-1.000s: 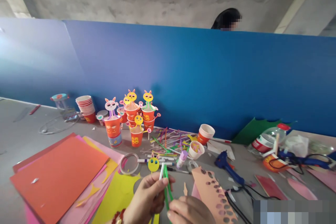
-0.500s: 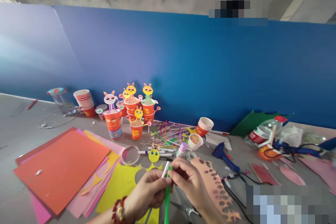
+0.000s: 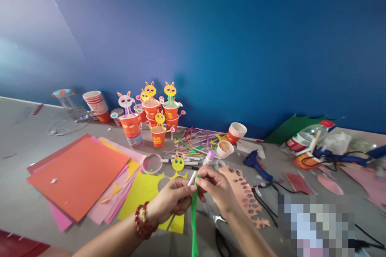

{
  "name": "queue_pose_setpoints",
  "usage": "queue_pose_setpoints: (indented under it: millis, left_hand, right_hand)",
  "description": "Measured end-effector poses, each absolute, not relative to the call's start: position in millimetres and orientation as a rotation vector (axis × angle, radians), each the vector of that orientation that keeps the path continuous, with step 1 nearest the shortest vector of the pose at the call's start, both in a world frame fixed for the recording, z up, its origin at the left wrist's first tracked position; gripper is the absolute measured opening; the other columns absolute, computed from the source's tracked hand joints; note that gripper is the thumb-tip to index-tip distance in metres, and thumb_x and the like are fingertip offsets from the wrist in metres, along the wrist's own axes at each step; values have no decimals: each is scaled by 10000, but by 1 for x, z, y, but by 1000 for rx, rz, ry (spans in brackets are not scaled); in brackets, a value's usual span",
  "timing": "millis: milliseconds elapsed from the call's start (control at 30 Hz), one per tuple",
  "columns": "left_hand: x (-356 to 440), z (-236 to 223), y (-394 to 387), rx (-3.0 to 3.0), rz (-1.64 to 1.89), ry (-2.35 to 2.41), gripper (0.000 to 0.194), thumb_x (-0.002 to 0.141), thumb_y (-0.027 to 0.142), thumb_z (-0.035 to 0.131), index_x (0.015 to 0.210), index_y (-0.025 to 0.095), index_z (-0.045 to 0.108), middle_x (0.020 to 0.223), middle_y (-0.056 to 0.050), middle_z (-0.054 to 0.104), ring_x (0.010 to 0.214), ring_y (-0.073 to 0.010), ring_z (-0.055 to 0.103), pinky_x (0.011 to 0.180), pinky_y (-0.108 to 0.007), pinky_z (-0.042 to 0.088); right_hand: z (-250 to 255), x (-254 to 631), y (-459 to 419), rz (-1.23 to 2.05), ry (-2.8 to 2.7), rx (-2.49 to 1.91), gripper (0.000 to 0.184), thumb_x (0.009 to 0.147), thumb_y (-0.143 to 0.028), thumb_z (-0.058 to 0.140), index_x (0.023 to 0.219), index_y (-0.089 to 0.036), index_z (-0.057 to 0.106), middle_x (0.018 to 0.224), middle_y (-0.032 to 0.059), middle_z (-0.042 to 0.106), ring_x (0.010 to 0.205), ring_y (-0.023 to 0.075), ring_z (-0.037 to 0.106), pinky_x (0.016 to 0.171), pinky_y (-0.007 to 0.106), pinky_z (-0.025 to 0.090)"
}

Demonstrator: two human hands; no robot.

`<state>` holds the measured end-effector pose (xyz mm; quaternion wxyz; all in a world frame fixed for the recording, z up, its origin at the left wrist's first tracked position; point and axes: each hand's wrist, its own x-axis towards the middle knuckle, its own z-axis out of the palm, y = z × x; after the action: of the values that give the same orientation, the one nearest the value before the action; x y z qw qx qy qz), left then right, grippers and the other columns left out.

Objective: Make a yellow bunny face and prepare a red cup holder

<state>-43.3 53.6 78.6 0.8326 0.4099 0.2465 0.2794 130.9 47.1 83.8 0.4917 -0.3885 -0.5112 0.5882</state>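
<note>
In front of me, my left hand (image 3: pixel 173 196) is closed on a thin white stick (image 3: pixel 192 178), whose upper end sticks out past the thumb. My right hand (image 3: pixel 215 190) pinches the top of a bundle of thin green straws (image 3: pixel 194 221), which hangs down between the hands. My left fingertips touch that bundle too. Beyond the hands lies a round yellow paper face (image 3: pixel 178 164) with ears and blue eyes. Under my left hand is a yellow paper sheet (image 3: pixel 135 196) with round cutouts. Scissors (image 3: pixel 215 217) lie partly hidden behind my right hand.
Orange paper cups (image 3: pixel 158 138) with paper animal figures stand at the back. Loose coloured straws (image 3: pixel 196 140) lie beside them. Coloured sheets (image 3: pixel 78 176) are at left. A blue glue gun (image 3: pixel 259 166), its cord, a peach sheet with holes (image 3: pixel 241 196) and a bottle (image 3: pixel 307 138) are at right.
My view has tilted down, so more of my forearms shows. Both hands keep their hold, and more of the hanging green straws is visible, with their lower ends slightly spread.
</note>
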Motion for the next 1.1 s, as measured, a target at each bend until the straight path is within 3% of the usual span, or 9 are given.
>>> queue_pose_setpoints:
  millis: [133,200,600,800,1000,1100]
  left_hand:
    - [-43,73,46,855,565,536,412,844,449,681,998,68,715,550,1,615,324,-3,184,342,-196,115]
    - [-41,70,43,861,543,554,425,826,422,709,1087,88,698,654,-27,674,343,-4,214,346,-191,129]
    - [-38,59,40,1037,412,631,388,817,452,716,947,87,732,788,-97,769,347,-7,244,364,-214,129]
    - [-39,60,41,948,401,609,422,816,458,720,981,70,732,758,-105,758,347,-2,214,370,-220,104]
    - [-40,58,34,882,484,551,533,842,600,628,879,73,698,609,-54,682,315,-6,200,348,-217,93]
    - [-38,60,28,888,505,552,481,758,537,754,925,90,691,632,-22,668,345,-3,212,359,-202,112]
  right_hand:
    - [74,135,50,1324,-1205,-1047,212,839,-353,722,721,-187,662,600,-44,544,546,106,531,522,208,447]
    - [74,137,51,1282,-1194,-1091,200,814,-360,744,733,-186,689,630,-28,584,595,120,558,564,216,466]
    - [82,146,54,1326,-1018,-1153,255,739,-420,788,731,-186,686,632,-15,635,553,123,591,508,216,496]
    - [78,148,56,1289,-1016,-1127,278,732,-431,797,709,-181,675,625,-17,626,549,122,575,531,231,494]
    - [73,155,55,1221,-996,-1110,249,788,-419,763,745,-183,693,655,-3,642,582,127,587,534,221,485]
    - [71,159,51,1166,-988,-1145,224,810,-418,748,789,-204,686,649,-8,650,543,127,583,457,208,448]
